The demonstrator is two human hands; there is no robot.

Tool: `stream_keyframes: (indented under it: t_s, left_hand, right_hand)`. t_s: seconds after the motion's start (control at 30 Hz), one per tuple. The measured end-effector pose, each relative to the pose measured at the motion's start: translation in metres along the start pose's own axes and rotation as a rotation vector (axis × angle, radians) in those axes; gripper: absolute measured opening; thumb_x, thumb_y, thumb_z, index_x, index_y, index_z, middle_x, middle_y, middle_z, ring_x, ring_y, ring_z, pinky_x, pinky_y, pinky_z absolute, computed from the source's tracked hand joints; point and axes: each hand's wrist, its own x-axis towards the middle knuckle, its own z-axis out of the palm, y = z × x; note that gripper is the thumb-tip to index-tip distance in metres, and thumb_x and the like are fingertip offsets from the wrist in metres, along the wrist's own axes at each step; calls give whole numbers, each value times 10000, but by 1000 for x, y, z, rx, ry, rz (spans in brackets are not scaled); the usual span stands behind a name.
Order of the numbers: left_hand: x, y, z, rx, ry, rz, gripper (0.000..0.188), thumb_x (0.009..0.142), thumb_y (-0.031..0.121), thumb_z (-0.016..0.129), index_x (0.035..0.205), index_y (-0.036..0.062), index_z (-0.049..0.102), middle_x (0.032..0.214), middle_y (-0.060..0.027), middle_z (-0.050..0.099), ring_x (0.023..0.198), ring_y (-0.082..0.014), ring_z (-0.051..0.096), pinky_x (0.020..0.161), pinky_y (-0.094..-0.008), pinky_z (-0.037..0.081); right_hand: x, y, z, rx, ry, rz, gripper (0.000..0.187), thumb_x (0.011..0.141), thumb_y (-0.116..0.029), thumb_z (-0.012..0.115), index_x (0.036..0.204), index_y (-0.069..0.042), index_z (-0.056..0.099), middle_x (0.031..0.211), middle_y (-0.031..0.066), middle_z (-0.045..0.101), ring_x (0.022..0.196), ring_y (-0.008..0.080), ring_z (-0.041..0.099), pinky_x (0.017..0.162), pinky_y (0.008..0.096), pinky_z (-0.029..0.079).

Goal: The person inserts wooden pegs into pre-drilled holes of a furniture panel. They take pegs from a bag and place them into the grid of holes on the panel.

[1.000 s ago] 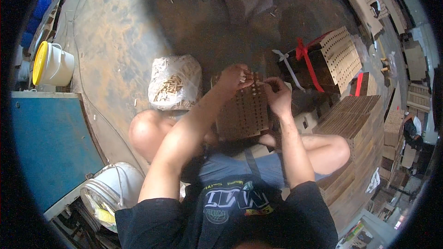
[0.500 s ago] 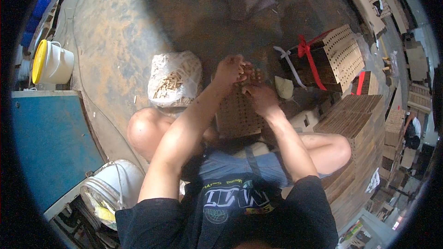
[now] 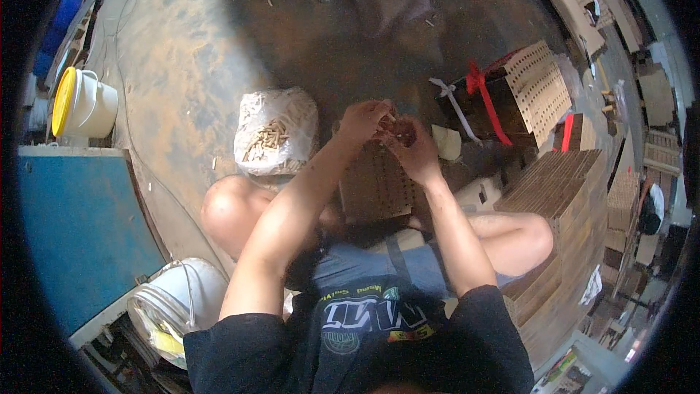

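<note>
Hands (image 3: 390, 128) now together above stained concrete floor (image 3: 182, 80)

Small workshop, floor-level work: stained concrete floor (image 3: 182, 80), stacks of perforated wooden boards (image 3: 569, 197), open sack of wooden pegs (image 3: 275, 131), red-strapped board bundle (image 3: 525, 95), white bucket with yellow lid (image 3: 82, 104)
</note>
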Motion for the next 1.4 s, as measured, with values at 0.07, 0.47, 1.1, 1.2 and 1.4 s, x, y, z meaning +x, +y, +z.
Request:
stream_keyframes:
  t_s: [0.07, 0.47, 1.1, 1.2, 1.4]
  left_hand:
    - [6, -10, -4, 562, -128, 303, 237, 965, 237, 609, 1085, 44, 676, 878, -110, 696, 716, -229, 659, 602, -367, 550]
    - [64, -58, -37, 410, -32, 881, 139, 981, 83, 555, 1068, -17, 595, 888, -106, 621, 843, -206, 659, 691, -335, 580]
    - [0, 17, 7, -333, 63, 58, 233, 982, 112, 576, 1171, -19, 611, 996, -124, 661, 842, -205, 668, 715, -313, 578]
    - [-4, 23, 12, -291, 68, 63, 202, 986, 161, 592, 1091, -5, 638, 873, -84, 656, 722, -174, 643, 632, -305, 544]
    - [-16, 40, 18, -94, 25, 45, 279, 951, 331, 666, 1061, 74, 682, 707, 11, 575, 572, -106, 499, 533, -280, 384]
  right_hand:
    - [1, 7, 4, 6, 35, -5, 261, 953, -241, 686, 1107, -34, 646, 933, 70, 706, 878, 174, 666, 787, 331, 523]
    - [-1, 43, -17, -161, 10, -102, 192, 928, -167, 678, 1034, -8, 690, 953, 99, 727, 875, 176, 686, 772, 320, 533]
    - [-4, 26, 18, -770, -179, -540, 117, 827, -123, 673, 934, -76, 685, 931, 158, 689, 892, 354, 668, 782, 459, 534]
    - [-5, 22, 21, -901, -83, -615, 118, 849, -157, 638, 940, -95, 678, 917, 156, 688, 856, 354, 676, 751, 451, 549]
    - [2, 23, 34, -917, -123, -616, 155, 914, -185, 523, 943, -109, 655, 895, 135, 691, 783, 330, 695, 667, 448, 559]
